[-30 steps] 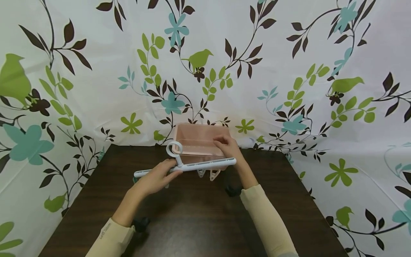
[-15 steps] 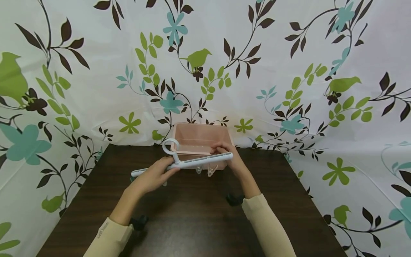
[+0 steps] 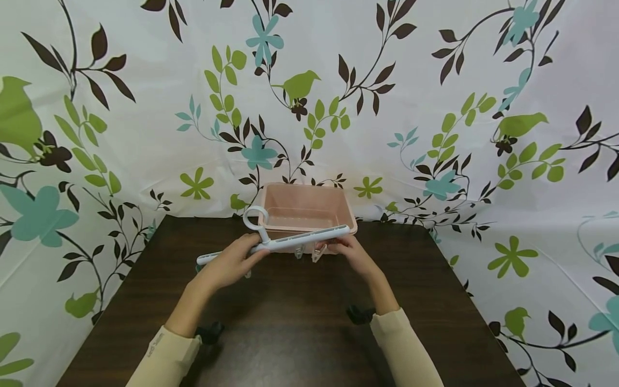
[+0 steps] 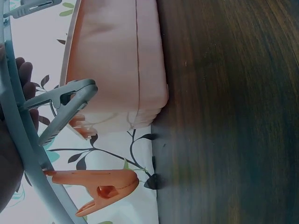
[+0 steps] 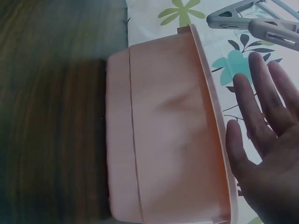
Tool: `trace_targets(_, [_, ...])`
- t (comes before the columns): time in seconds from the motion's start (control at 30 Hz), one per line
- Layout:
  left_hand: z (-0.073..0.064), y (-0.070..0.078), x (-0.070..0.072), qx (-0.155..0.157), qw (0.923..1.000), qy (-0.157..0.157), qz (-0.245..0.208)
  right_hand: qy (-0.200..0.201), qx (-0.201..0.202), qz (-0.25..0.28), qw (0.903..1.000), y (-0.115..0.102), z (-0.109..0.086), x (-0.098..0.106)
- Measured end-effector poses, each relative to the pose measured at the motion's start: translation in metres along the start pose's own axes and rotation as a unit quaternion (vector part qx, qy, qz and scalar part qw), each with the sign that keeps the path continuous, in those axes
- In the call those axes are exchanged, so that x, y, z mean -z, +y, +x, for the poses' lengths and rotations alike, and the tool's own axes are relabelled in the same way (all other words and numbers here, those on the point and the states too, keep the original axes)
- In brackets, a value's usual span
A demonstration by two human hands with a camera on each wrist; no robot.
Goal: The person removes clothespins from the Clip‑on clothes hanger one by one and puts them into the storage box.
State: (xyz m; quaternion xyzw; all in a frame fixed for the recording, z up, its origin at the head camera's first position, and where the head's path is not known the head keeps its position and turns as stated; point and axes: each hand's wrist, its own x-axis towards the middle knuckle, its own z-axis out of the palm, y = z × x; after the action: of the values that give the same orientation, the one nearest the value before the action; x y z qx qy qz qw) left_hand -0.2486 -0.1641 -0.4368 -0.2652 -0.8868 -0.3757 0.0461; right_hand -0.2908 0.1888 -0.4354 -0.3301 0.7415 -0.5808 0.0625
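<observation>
My left hand (image 3: 224, 267) grips a light blue clip hanger (image 3: 307, 238) near its middle, beside the round hook (image 3: 255, 215). The bar slants up toward the right. Small clips hang beneath it, among them a clear one (image 3: 299, 251) and a pale pinkish one (image 3: 317, 253) toward the right end. In the left wrist view, a grey clip (image 4: 70, 108) and an orange clip (image 4: 100, 183) hang from the bar. My right hand (image 3: 355, 255) is under the bar's right end, fingers by the pinkish clip; the right wrist view shows its fingers extended and spread.
A pink plastic bin (image 3: 307, 198) stands at the back of the dark wooden table (image 3: 290, 333), behind the hanger. A white patterned cloth (image 3: 338, 134) hangs behind and at both sides. A dark strap (image 3: 360, 314) shows at my right wrist.
My right hand has come down from in front of the bin, above the bar, to beneath the bar's right end. The left hand still holds the hanger, which has shifted slightly left and up.
</observation>
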Motion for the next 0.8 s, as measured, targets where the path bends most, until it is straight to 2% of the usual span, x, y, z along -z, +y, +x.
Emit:
trace_targets(0.1, [-0.001, -0.001, 0.0, 0.003, 1.0, 0.001, -0.002, -0.011, 0.008, 0.005, 0.9999, 0.003, -0.002, -0.002])
trace_targets(0.67, [-0.003, -0.002, 0.001, 0.01, 0.9999, 0.003, -0.003, 0.023, -0.016, -0.017, 0.9994, 0.002, -0.007, -0.024])
trace_targets(0.8, [-0.003, -0.003, 0.001, 0.012, 0.9999, 0.006, -0.002, 0.022, -0.007, 0.002, 0.9997, 0.006, -0.006, -0.031])
